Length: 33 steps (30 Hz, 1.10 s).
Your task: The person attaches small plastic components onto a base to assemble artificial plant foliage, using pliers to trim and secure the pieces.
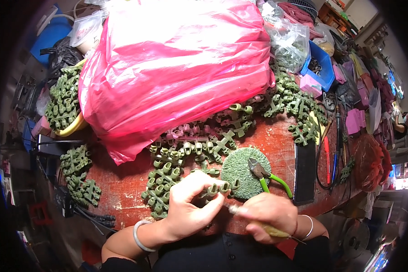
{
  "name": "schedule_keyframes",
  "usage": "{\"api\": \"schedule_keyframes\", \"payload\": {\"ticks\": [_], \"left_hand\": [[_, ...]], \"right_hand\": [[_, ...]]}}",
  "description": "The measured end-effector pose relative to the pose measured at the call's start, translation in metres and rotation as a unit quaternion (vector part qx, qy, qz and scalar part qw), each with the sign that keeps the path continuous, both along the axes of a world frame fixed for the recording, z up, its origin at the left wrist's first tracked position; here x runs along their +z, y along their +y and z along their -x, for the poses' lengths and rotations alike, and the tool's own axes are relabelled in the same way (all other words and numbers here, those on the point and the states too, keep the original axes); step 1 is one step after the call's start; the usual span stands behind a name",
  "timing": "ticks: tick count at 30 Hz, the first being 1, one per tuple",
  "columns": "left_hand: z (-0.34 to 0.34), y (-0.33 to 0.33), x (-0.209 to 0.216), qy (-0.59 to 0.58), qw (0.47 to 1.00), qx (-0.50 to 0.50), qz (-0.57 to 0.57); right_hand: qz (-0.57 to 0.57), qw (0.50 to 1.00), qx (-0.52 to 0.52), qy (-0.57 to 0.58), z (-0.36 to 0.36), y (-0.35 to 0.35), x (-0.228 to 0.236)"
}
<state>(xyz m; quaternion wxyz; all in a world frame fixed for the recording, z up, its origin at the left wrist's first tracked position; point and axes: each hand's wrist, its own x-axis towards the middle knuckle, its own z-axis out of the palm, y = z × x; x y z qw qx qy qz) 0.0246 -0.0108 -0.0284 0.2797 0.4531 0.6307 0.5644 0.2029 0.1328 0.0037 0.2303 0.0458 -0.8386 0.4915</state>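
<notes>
My left hand [188, 204] pinches a small green cast piece with a row of open loops [225, 186] between thumb and fingers. Close by on the right, my right hand [272, 213] is wrapped around a thin tool with a yellowish handle [275, 231]; its light-coloured front end points toward the piece, and its exact kind is unclear. Just beyond both hands lies a round green textured pad [233, 165]. Pliers with green handles [259, 170] rest on it, jaws pointing away. Similar green pieces [163, 183] are heaped beyond and beside my left hand.
A large pink plastic sheet [177, 77] covers much of the far worktop [118, 190]. A dark flat phone-like device [305, 174] lies right of the pad, near red and blue pen-like tools [327, 158]. A blue bin [321, 63] stands far right. More green pieces [79, 174] lie left.
</notes>
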Motion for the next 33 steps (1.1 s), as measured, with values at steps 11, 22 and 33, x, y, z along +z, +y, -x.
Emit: {"api": "schedule_keyframes", "payload": {"ticks": [11,22,33], "left_hand": [[0.000,0.000,0.003,-0.011,1.000,-0.006,0.006],[-0.001,0.002,-0.001,-0.018,0.999,0.005,-0.038],[0.002,0.003,0.001,-0.064,0.997,-0.024,0.032]], "right_hand": [[0.000,0.998,-0.052,0.035,0.002,-0.001,-0.004],[-0.044,0.998,0.044,0.026,0.004,-0.001,0.001],[-0.057,0.996,-0.072,-0.018,-0.009,0.009,0.002]]}}
